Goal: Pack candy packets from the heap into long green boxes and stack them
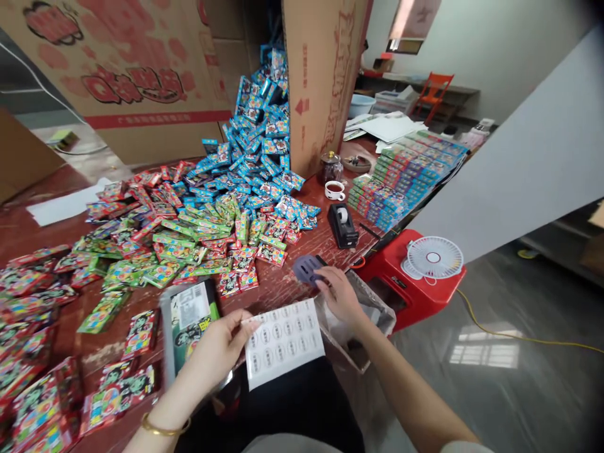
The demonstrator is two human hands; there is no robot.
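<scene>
My left hand (221, 346) pinches the upper left corner of a white sticker sheet (283, 340), printed with rows of round labels in dark text. The sheet hangs tilted above my dark-clothed lap. Beside the left wrist lies a clear-wrapped pack (189, 321) with a white barcode label and green print, partly covered by my forearm. My right hand (340, 294) is at the table edge, fingers curled together next to a flat purple disc (306, 268). Whatever is between those fingertips, if anything, cannot be made out.
Heaps of red, green and blue candy packs (189, 239) spread from a large tipped carton (314, 94). A tape dispenser (343, 225), a teacup (335, 190) and stacked boxes (410, 170) stand to the right. Below are a lined bin (384, 311) and a white fan (434, 257).
</scene>
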